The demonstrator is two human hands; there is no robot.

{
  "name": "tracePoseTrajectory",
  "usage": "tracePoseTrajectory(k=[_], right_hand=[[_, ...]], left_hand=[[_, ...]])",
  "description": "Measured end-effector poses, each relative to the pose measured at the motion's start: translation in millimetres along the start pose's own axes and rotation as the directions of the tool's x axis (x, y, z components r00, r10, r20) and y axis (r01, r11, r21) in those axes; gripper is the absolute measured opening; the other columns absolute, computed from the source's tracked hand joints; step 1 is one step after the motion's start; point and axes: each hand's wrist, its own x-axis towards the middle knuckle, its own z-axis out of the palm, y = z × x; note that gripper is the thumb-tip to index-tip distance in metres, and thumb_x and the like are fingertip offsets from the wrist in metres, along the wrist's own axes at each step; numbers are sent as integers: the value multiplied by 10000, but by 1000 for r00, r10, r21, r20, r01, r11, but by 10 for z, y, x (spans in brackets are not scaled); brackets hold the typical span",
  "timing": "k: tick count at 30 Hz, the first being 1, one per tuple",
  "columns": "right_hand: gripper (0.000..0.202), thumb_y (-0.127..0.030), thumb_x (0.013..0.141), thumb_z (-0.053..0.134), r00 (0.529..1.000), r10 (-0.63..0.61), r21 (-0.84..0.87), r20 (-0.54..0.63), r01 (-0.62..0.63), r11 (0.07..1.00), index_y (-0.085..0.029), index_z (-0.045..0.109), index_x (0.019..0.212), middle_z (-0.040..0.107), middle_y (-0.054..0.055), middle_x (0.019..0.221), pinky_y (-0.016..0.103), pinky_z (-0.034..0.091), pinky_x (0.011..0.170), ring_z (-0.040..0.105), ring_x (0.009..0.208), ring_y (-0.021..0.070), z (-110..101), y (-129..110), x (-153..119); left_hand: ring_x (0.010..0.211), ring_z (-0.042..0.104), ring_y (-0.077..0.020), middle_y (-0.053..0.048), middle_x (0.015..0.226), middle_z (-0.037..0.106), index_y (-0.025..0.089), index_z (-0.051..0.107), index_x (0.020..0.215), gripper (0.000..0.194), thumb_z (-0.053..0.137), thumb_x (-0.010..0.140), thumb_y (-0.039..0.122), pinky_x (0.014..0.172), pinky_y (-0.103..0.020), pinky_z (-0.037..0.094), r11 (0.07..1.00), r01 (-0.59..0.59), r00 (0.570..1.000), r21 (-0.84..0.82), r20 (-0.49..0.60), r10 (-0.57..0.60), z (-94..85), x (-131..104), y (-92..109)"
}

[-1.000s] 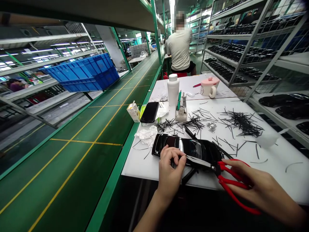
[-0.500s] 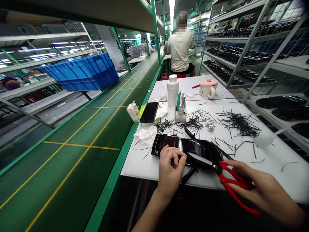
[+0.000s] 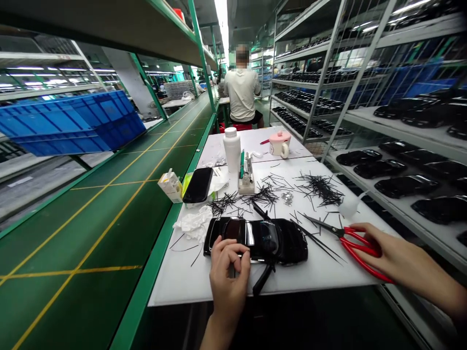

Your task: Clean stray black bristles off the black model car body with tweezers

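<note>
Toy car (image 3: 269,237) sits on white table (image 3: 314,278) by conveyor (image 3: 113,223), left grip (image 3: 229,276) unclear, right grip (image 3: 392,251) clasping scissors (image 3: 343,233).

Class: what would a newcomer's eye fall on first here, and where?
Likely the red-handled scissors in the right hand, vivid against the white table. Next, the glossy black model car, with the left hand at its near side. Left of the table runs a green conveyor belt.

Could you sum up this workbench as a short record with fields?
Left hand: curled, at the near side of a black model car
Right hand: holds red-handled scissors, clear of the car
Car doors: open on both sides
White table: loose black strips, phone, bottle, lidded mug
Beside table: green conveyor belt
Ahead: seated person, back turned
</note>
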Motion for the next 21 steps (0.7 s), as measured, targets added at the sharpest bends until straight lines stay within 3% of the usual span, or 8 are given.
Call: tracePoseTrajectory(k=[2, 4, 7, 9, 11, 13, 17, 21], right_hand=[[392, -473, 883, 542, 999, 48, -39, 12, -48, 998, -257, 580, 1208, 724, 92, 863, 343, 487, 533, 698, 684, 294, -2, -91, 31], [399, -473, 881, 544, 1000, 1, -22, 3, -1, 1000, -232, 609, 1192, 704, 114, 1017, 369, 524, 688, 691, 874, 307, -31, -155, 90], [324, -478, 880, 558, 998, -67, 142, -11, 68, 988, -226, 664, 1055, 669, 97, 1064, 391, 505, 841, 644, 983, 280, -91, -144, 236], [290, -493, 838, 607, 982, 93, 290, -166, -42, 956, -224, 640, 941, 658, 73, 943, 382, 502, 785, 631, 876, 254, -100, -59, 373], [352, -522, 760, 671, 881, 315, 421, -353, -152, 895, -219, 575, 914, 633, 67, 882, 397, 497, 749, 609, 821, 254, -67, 57, 527], [437, -537, 701, 715, 836, 394, 504, -383, -169, 847, -209, 554, 940, 645, 94, 931, 422, 507, 781, 619, 873, 278, -9, 152, 664], [433, -516, 650, 786, 929, 321, 658, -185, -126, 742, -211, 595, 891, 703, 76, 831, 374, 555, 709, 683, 821, 275, 42, 110, 771], [419, -503, 740, 745, 940, 307, 804, -146, -68, 591, -272, 546, 1026, 709, 18, 793, 292, 545, 627, 675, 738, 201, 1, -324, 631]], left_hand=[[940, 590, -193, 37, 779, 675, 229, 360, 699, 301, 575, 862, 95, 1094, -547, 350, 1000, -17, 1000, 16, -22, 17, 0, -6, -51], [953, 590, -201, 34, 784, 675, 233, 368, 707, 290, 579, 857, 101, 1108, -559, 327, 999, -26, 999, 26, -36, 27, 3, -14, -100], [961, 593, -209, 23, 790, 676, 235, 376, 708, 284, 589, 850, 113, 1122, -559, 303, 998, -49, 998, 50, -46, 51, 10, -32, -163], [948, 599, -206, 20, 782, 673, 235, 376, 708, 288, 597, 852, 120, 1122, -548, 300, 994, -79, 995, 74, -57, 83, 14, -42, -195], [937, 604, -199, 17, 774, 671, 235, 377, 711, 292, 603, 857, 122, 1122, -528, 302, 989, -110, 991, 94, -71, 117, 14, -48, -218], [936, 601, -193, 15, 770, 670, 236, 379, 715, 291, 604, 861, 122, 1128, -510, 291, 986, -136, 986, 101, -84, 144, 12, -52, -235], [953, 595, -186, 16, 775, 671, 235, 382, 724, 285, 599, 862, 113, 1155, -511, 237, 987, -133, 987, 91, -78, 140, 1, -71, -251], [985, 583, -196, 28, 766, 673, 234, 381, 729, 277, 587, 868, 112, 1152, -570, 173, 991, -98, 992, 95, -77, 105, 0, -109, -224]])
